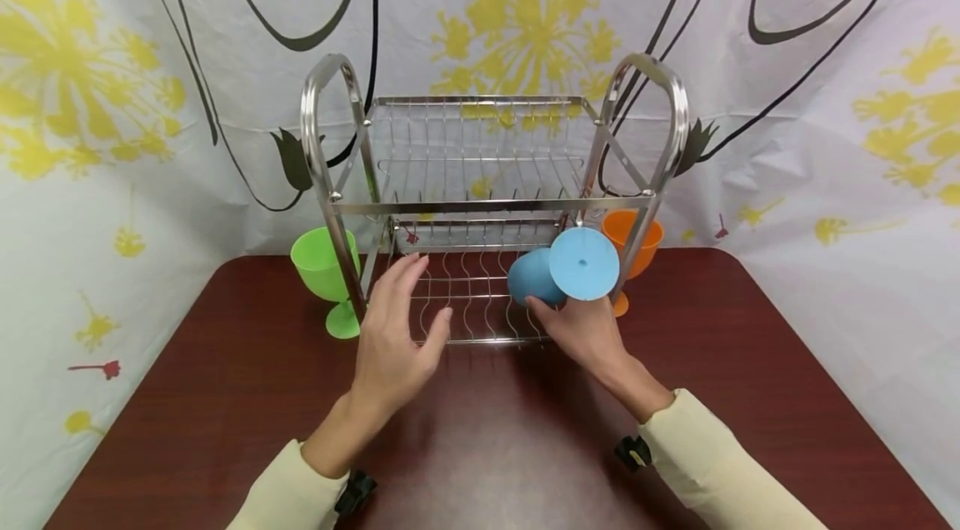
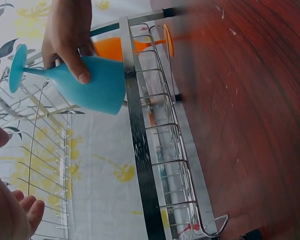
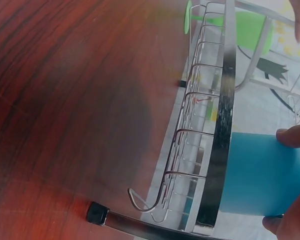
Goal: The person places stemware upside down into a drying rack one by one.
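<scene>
My right hand [image 1: 588,337] grips a blue plastic goblet [image 1: 534,276] by its bowl, fingers on one side and thumb on the other. The goblet is upside down, its round foot up towards the head camera. Its rim is at the lower tier of a metal dish rack [image 1: 465,293], near the right end; whether it bears on the wires I cannot tell. In the left wrist view the whole goblet [image 2: 92,82] shows, stem and foot included. My left hand [image 1: 393,347] hovers before the rack's left part, fingers extended, thumb apart, holding nothing.
A green goblet [image 1: 324,265] stands upright beside the rack's left side. An orange goblet [image 1: 643,251] stands upright beside its right side. The rack's upper tier [image 1: 480,172] overhangs at the back. Behind the dark red-brown table [image 1: 247,397] hangs a flower-patterned cloth [image 1: 247,80].
</scene>
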Available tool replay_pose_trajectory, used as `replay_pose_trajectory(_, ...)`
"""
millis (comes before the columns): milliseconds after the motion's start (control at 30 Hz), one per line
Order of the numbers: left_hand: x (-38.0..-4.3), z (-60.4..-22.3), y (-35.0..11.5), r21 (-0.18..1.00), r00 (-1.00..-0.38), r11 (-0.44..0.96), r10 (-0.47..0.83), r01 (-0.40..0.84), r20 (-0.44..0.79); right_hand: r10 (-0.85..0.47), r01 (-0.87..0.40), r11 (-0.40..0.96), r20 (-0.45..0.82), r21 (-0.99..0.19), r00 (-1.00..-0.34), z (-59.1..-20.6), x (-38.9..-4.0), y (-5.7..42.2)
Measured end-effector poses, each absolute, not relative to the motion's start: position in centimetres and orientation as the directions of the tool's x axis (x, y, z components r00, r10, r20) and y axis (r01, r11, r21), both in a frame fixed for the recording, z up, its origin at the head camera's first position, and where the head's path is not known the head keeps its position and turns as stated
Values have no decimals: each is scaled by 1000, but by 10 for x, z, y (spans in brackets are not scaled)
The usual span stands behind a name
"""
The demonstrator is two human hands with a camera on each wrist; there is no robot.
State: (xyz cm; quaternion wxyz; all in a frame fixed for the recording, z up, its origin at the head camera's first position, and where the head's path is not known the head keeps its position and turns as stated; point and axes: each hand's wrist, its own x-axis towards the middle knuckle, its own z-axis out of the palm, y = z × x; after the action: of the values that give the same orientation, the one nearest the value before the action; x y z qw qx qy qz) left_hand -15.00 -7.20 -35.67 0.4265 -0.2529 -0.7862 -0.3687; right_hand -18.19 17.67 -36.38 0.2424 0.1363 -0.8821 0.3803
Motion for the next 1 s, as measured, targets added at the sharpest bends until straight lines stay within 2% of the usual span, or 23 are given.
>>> replay_pose_trajectory(200, -150, -359, -75, 348, -491, 612, 78, 710, 867, -30, -372, 687, 487, -625, -873, -368, -185, 174)
replay_pose_trajectory(433, -152, -360, -79, 337, -458, 618, 43, 710, 888, -33, -386, 698, 512, -603, -859, -374, -193, 172)
replay_pose_trajectory(767, -155, -353, -91, 324, -318, 617, -124, 717, 940, -3, -334, 708, 470, -622, -882, -375, -204, 167)
replay_pose_trajectory(1000, -156, -354, -94, 355, -327, 610, -162, 708, 931, 4, -315, 729, 463, -608, -886, -379, -208, 170)
